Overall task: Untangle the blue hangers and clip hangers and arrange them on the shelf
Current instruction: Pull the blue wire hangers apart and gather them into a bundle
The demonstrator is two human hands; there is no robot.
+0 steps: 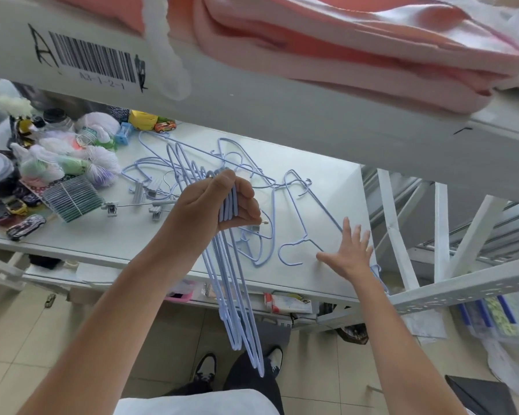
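Observation:
My left hand point(219, 202) grips a bundle of several blue hangers point(237, 298); their ends hang down past the shelf's front edge and their hooks fan out behind my fingers. My right hand point(349, 251) hovers open with fingers spread over the shelf's right front, just right of a loose blue hanger point(300, 223). More blue hangers lie tangled point(246, 169) on the white shelf point(327, 181) behind my left hand. Grey clip hangers point(141, 202) lie left of that hand, their metal bars partly hidden by it.
The shelf's left side holds toy cars point(26, 226), bagged goods point(69, 157) and a stack of flat packs point(71, 197). The upper shelf beam with a barcode label point(93, 59) carries folded pink cloth point(357, 52). White frame struts point(402, 250) stand at right.

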